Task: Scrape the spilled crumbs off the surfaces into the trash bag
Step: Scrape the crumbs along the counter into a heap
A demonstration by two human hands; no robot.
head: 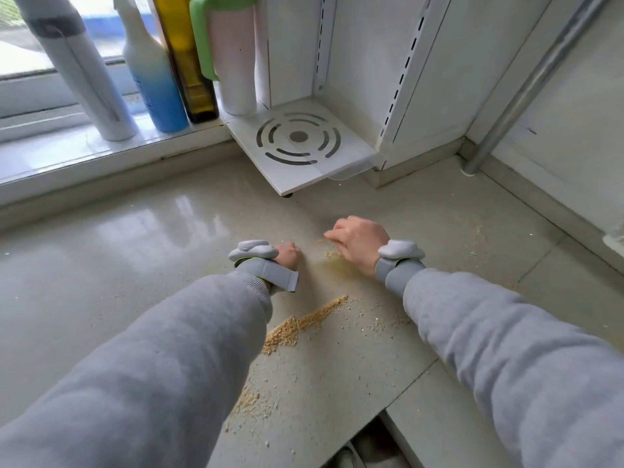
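Tan crumbs lie spilled on the pale grey countertop (101,265). A thick streak of crumbs (304,324) runs diagonally between my forearms. A thinner patch of crumbs (251,405) lies near the front edge. My right hand (358,241) rests knuckles-up on the counter, its fingers bent down and hidden, beside a small crumb heap (332,254). My left hand (287,256) sits curled in a fist on the counter just left of it, with nothing seen in it. No trash bag is in view.
A white slotted tray (304,146) juts out from a white shelf unit (371,62) behind my hands. Bottles stand on the window sill: a blue spray bottle (155,89), a dark oil bottle (189,62) and a pink-and-green jug (233,52). More loose crumbs (477,231) lie at the right.
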